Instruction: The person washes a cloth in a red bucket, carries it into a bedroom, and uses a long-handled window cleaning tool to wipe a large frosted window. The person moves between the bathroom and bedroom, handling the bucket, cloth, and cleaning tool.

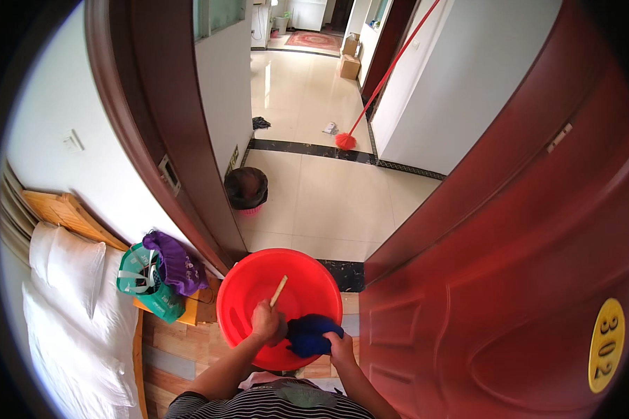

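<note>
A large round red plastic basin [251,267] is in front of me; what it rests on is hidden. Over its inside, my left hand [267,323] grips a pale wooden stick [279,290] that points up and away from me. The stick's lower end is hidden by the hand. My right hand [340,348], at the near right rim, pinches the edge of a dark blue cloth [312,335]. The cloth hangs bunched over the basin, close to my left hand.
A dark red door [451,324] with a yellow plate stands at right, a brown door frame [173,105] at left. Beyond are a bag-lined bin [246,188] and a red broom [346,140]. Left are a bed [73,340], a green bag [154,293] and a purple bag [178,264].
</note>
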`<state>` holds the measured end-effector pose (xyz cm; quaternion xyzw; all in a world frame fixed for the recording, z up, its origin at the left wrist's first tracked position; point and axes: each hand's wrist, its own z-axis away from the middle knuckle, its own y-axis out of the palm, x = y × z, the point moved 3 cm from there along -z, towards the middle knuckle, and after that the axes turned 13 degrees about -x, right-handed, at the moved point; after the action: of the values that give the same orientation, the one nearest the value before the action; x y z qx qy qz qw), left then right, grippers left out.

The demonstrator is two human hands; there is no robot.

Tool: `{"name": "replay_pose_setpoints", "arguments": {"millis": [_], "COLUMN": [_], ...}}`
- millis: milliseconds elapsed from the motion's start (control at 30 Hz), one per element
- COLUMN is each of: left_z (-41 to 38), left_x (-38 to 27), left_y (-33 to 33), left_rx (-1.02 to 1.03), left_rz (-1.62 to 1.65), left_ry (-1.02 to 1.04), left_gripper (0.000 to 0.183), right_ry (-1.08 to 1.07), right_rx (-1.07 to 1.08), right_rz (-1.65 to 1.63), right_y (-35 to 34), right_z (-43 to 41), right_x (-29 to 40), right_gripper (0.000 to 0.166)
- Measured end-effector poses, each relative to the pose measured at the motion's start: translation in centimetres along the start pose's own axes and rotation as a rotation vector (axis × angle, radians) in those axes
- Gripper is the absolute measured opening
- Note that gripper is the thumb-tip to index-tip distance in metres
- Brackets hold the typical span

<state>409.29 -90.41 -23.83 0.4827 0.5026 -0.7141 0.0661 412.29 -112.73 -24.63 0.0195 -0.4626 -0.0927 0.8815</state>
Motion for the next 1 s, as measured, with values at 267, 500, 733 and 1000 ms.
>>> {"name": "replay_pose_setpoints", "arguments": {"millis": [267,500,733,1000], "left_z": [-6.5,-12.7,-19.6,-29.1], "left_x": [-2.3,-3.5,-8.4,-5.3], "left_y": [11.2,14.6,12.7,13.6], "left_rx": [0.797,0.867,0.67,0.265], "left_rz": [-0.251,-0.095,-0.181,0.05], "left_ry": [0.204,0.256,0.064,-0.352], "left_gripper": [0.041,0.04,0.037,0.037], "right_ry": [-0.127,-0.206,-0.163,-0.171], "right_rx": [-0.005,-0.04,-0.088,-0.034], "right_rz": [0.035,0.251,0.101,0.148], "right_y": [5.5,10.4,13.3,16.0], "right_z": [-8.5,-13.1,-17.4,-22.4], "right_x": [5.7,11.4,12.7,16.2], "right_gripper": [0.025,0.021,0.018,0.02]}}
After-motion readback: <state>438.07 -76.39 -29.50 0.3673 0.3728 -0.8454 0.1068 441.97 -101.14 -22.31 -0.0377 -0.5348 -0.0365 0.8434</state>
